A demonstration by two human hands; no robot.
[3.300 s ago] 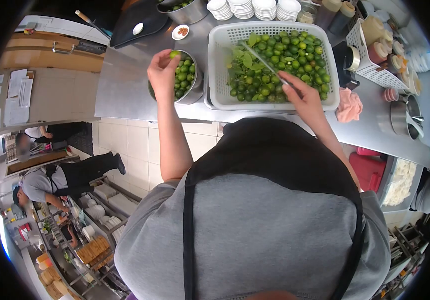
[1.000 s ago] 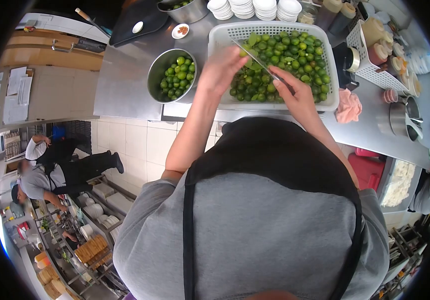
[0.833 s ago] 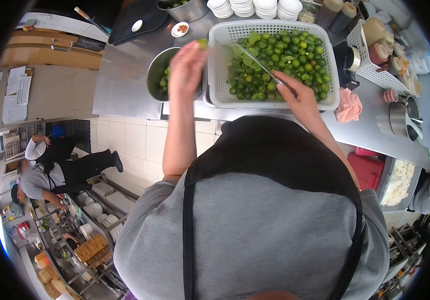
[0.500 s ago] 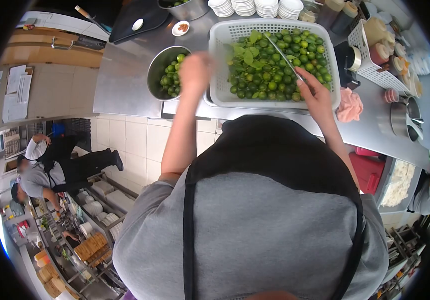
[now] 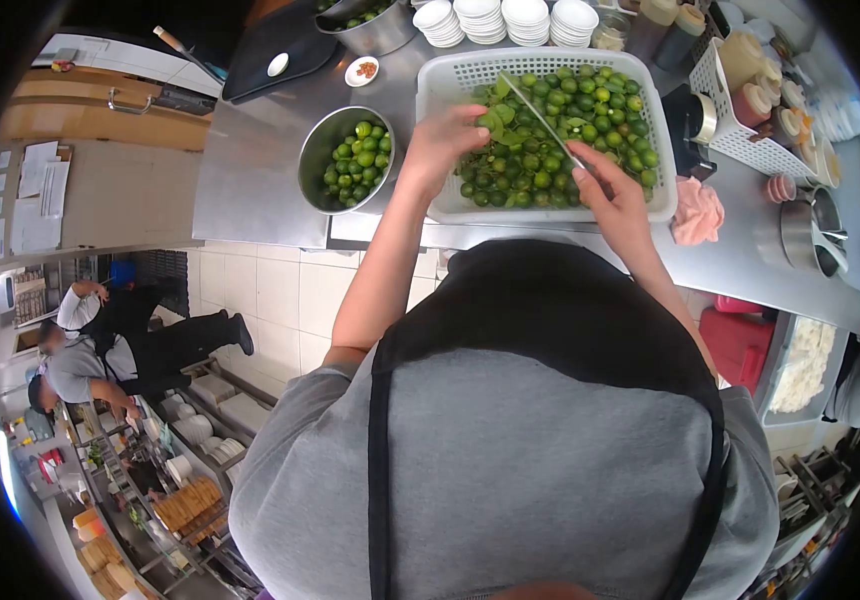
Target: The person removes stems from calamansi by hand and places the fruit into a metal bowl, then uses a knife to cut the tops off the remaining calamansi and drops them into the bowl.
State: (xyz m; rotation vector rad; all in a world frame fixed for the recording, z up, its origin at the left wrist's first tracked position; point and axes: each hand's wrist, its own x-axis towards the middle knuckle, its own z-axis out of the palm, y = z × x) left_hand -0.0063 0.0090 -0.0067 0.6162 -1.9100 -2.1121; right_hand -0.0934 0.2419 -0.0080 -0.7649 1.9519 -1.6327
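A white perforated basket point(image 5: 664, 130) full of small green limes point(image 5: 590, 100) stands on the counter in front of me. Loose green leaves point(image 5: 498, 122) lie among the fruit at its left side. My left hand point(image 5: 438, 148) reaches over the basket's left rim, thumb and fingers apart, fingertips right at the leaves. In my right hand point(image 5: 614, 195) is a knife point(image 5: 542, 118), its long thin blade slanting up and left across the limes. Left of the basket, a round steel pot point(image 5: 306, 165) holds more limes point(image 5: 358, 160).
Stacked white dishes point(image 5: 525, 20) stand behind the basket. A pink cloth point(image 5: 698, 212) and a white crate of sauce bottles point(image 5: 740, 130) are on the right. A small dish point(image 5: 361, 71) and a black tray point(image 5: 290, 50) lie at the back left. Co-workers point(image 5: 100, 350) stand at far left.
My left hand has moved right, from the steel pot's rim to the leaves in the basket. The right hand, still holding the knife, has shifted slightly left and down.
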